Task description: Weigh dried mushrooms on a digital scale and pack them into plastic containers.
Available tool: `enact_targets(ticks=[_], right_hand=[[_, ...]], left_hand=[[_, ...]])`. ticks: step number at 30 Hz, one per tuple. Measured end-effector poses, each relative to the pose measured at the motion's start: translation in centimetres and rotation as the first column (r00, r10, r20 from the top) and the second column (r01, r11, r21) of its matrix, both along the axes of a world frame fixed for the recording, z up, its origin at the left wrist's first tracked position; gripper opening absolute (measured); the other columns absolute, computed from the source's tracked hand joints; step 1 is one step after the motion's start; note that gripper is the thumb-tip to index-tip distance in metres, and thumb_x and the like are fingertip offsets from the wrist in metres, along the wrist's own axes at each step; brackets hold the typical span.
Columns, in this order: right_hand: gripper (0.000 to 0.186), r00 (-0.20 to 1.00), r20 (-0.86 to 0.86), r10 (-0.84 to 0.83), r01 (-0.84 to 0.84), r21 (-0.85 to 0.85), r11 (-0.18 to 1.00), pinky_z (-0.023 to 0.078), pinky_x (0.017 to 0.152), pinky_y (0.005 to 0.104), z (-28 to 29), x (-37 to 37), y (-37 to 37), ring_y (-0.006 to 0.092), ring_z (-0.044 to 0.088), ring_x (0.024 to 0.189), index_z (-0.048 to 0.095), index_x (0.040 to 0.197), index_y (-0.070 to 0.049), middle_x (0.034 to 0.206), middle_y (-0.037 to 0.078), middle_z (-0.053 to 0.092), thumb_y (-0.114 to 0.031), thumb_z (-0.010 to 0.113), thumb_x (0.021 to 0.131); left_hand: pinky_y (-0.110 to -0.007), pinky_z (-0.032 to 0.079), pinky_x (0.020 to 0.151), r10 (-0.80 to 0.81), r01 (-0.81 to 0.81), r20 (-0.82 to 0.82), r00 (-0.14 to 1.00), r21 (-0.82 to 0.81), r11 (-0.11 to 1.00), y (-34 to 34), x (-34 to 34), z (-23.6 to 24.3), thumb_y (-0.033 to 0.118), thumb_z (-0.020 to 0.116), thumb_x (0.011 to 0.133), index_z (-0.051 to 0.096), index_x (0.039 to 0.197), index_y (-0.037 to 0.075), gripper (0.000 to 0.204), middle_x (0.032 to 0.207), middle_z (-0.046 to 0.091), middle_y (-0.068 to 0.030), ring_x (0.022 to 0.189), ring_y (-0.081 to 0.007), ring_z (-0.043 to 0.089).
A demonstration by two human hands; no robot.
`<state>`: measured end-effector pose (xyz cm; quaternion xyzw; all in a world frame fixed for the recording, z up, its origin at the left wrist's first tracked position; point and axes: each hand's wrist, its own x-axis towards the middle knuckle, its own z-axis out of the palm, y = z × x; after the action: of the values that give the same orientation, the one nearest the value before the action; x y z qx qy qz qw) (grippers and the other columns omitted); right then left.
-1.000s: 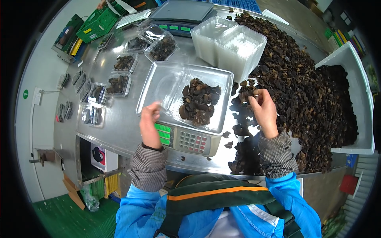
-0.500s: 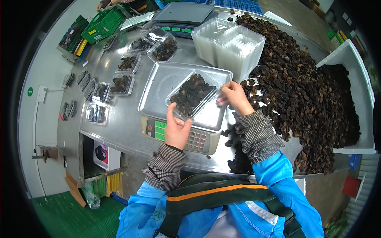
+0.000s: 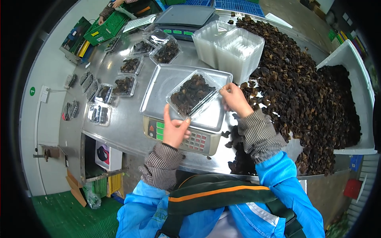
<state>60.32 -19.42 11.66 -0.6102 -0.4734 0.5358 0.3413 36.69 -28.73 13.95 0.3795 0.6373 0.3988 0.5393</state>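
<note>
Head view: the clear box (image 3: 203,103) of dark pieces (image 3: 193,94), open one second ago, now lies closed, slanted on the scale tray (image 3: 158,79), long axis lower left to upper right. Left hand (image 3: 175,133) spreads fingers around its near corner; right hand (image 3: 238,100) meets its right corner, grip hidden.

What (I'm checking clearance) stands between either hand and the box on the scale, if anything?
Nothing visible: the left hand is at the left edge of the filled box, the right hand at its right corner.
</note>
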Motion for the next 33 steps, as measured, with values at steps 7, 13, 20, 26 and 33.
enact_targets(ticks=[7, 13, 20, 26, 33], right_hand=[[0.040, 0.989, -0.147, -0.034, 0.039, 0.029, 0.999, 0.046, 0.040, 0.0254, 1.2, 1.3, -4.7, 0.0116, 0.056, 0.046, 0.048, 0.123, 0.006, 0.072, 0.006, 0.058, -0.020, 0.060, 0.095], [0.044, 0.991, -0.137, 0.006, 0.000, 0.048, 0.999, 0.046, 0.041, 0.0257, 2.0, -0.5, -5.4, 0.0126, 0.058, 0.048, 0.045, 0.126, 0.007, 0.073, 0.007, 0.058, -0.021, 0.061, 0.095], [0.074, 0.993, -0.071, -0.093, 0.100, 0.102, 0.990, 0.054, 0.050, 0.0280, 2.0, -4.4, -2.8, 0.0177, 0.065, 0.060, 0.024, 0.144, 0.011, 0.084, 0.014, 0.061, -0.028, 0.062, 0.095], [0.067, 0.921, 0.390, 0.004, -0.152, 0.350, 0.924, 0.052, 0.076, 0.0400, 5.4, -5.1, 1.7, 0.0301, 0.067, 0.079, 0.038, 0.142, 0.001, 0.089, 0.015, 0.066, -0.038, 0.061, 0.092], [0.053, 0.258, 0.793, -0.552, -0.417, 0.606, 0.677, 0.047, 0.087, 0.0395, 7.8, -0.4, 6.7, 0.0321, 0.054, 0.102, 0.050, 0.124, 0.007, 0.106, 0.019, 0.055, -0.019, 0.070, 0.082]], left_hand=[[-0.022, 0.050, 0.058, 0.102, -0.048, -0.196, 0.975, 0.263, 0.964, 3.9, -9.5, -0.6, 0.019, 0.072, 0.088, 0.042, 0.142, 0.006, 0.063, 0.096, 0.061, -0.0054, 0.071, -0.0066, 0.057], [-0.024, 0.051, 0.061, -0.057, 0.133, -0.345, 0.937, 0.202, 0.970, 8.9, -9.3, -0.5, 0.027, 0.071, 0.089, 0.051, 0.135, 0.003, 0.056, 0.107, 0.063, -0.0101, 0.073, -0.0087, 0.059], [-0.025, 0.056, 0.056, -0.447, 0.426, -0.134, 0.885, -0.156, 0.891, 10.7, -7.1, -0.5, 0.029, 0.070, 0.091, 0.047, 0.117, -0.003, 0.047, 0.105, 0.059, -0.0140, 0.078, -0.0193, 0.069], [-0.022, 0.055, 0.048, -0.195, 0.268, 0.400, 0.895, -0.135, 0.954, 10.2, -12.0, -0.5, 0.015, 0.063, 0.095, 0.045, 0.113, 0.002, 0.028, 0.097, 0.058, -0.0109, 0.080, -0.0246, 0.072], [-0.028, 0.060, 0.066, 0.158, -0.217, 0.480, 0.863, 0.069, 0.974, 17.4, -23.0, -1.5, 0.016, 0.057, 0.098, 0.051, 0.112, -0.007, 0.028, 0.113, 0.057, -0.0168, 0.088, -0.0298, 0.069]])
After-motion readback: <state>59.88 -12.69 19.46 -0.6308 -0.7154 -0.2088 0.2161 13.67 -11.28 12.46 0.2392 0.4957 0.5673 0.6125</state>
